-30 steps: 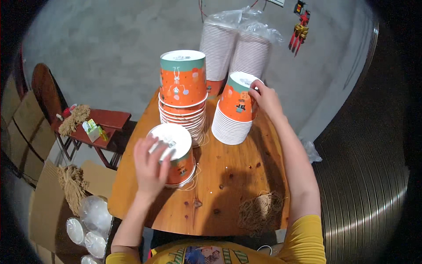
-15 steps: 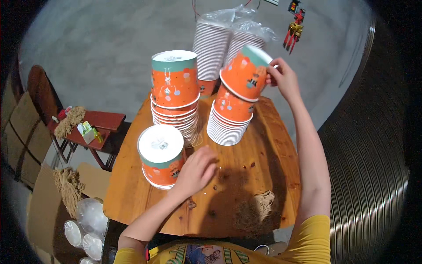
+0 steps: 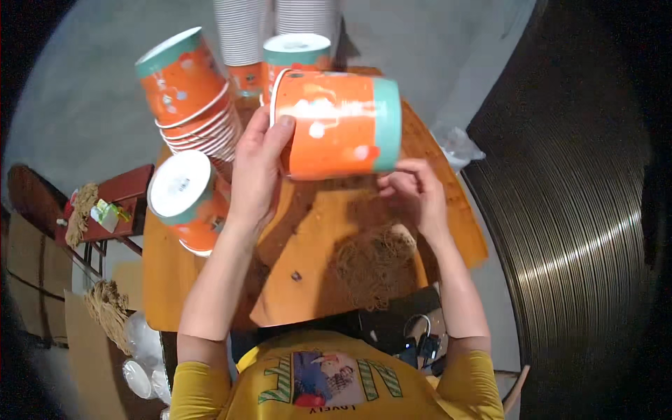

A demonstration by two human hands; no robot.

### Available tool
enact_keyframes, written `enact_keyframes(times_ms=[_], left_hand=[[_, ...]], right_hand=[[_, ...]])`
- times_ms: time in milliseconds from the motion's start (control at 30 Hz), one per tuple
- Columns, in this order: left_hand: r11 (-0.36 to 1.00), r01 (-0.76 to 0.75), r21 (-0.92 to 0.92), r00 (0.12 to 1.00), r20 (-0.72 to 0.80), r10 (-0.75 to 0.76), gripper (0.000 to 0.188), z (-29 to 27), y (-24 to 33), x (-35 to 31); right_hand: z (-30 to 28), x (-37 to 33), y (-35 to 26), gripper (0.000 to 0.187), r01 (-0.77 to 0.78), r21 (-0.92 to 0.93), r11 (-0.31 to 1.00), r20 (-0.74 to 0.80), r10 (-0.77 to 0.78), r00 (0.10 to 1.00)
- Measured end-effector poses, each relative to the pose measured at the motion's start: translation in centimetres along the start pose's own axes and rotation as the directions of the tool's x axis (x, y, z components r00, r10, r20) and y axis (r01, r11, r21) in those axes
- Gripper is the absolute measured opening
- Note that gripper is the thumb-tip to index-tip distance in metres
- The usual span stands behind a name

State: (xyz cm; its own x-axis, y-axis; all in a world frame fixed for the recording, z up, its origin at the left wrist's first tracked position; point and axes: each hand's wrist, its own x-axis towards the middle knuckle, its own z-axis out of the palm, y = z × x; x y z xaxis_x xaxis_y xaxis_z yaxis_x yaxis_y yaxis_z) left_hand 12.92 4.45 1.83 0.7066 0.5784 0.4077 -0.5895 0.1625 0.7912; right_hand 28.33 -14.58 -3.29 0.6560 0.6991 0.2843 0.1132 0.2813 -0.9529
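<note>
My left hand [image 3: 262,164] grips an orange paper bucket [image 3: 336,126] with a teal band, thumb and fingers at its white rim. The bucket lies sideways in the air above the table, rim to the left and base to the right. Just below the base end is my right hand [image 3: 416,196], fingers loosely bent and apart, seemingly holding nothing. Left of my left hand stand a tall stack of upside-down buckets [image 3: 185,91] and a shorter one [image 3: 182,185]. Behind the held bucket, another upside-down bucket stack [image 3: 297,45] is partly hidden.
The wooden table [image 3: 308,294] carries a tangle of brown twine [image 3: 378,262] near its front edge. Tall white-rimmed stacks [image 3: 241,31] rise at the back. Left is a red bench [image 3: 133,189] with twine and a packet. A large ribbed metallic surface [image 3: 581,210] curves along the right.
The bucket in my right hand has come off the right stack and turned sideways, and my left hand now holds it. My right hand has moved down and nearer. The view has shifted.
</note>
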Motion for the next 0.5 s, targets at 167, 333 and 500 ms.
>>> enact_keyframes(times_ms=[167, 333, 500], left_hand=[[0.787, -0.021, 0.617, 0.99, 0.12, -0.068, 0.024, -0.9, -1.1, -3.4], [0.198, -0.363, 0.911, 0.925, 0.378, -0.042, 0.018, -1.3, -1.6, -5.1], [0.113, -0.476, 0.872, 0.873, 0.485, -0.058, 0.013, -1.0, -2.3, -5.9]], right_hand=[[-5.5, -3.1, 2.8, 0.021, -0.003, -0.722, 0.692, 0.022, 0.027, 0.999], [-6.9, -4.4, 5.6, 0.021, 0.003, -0.817, 0.577, 0.069, 0.092, 0.993], [-4.9, -2.0, 6.6, 0.029, 0.199, -0.963, 0.181, 0.247, 0.301, 0.921]])
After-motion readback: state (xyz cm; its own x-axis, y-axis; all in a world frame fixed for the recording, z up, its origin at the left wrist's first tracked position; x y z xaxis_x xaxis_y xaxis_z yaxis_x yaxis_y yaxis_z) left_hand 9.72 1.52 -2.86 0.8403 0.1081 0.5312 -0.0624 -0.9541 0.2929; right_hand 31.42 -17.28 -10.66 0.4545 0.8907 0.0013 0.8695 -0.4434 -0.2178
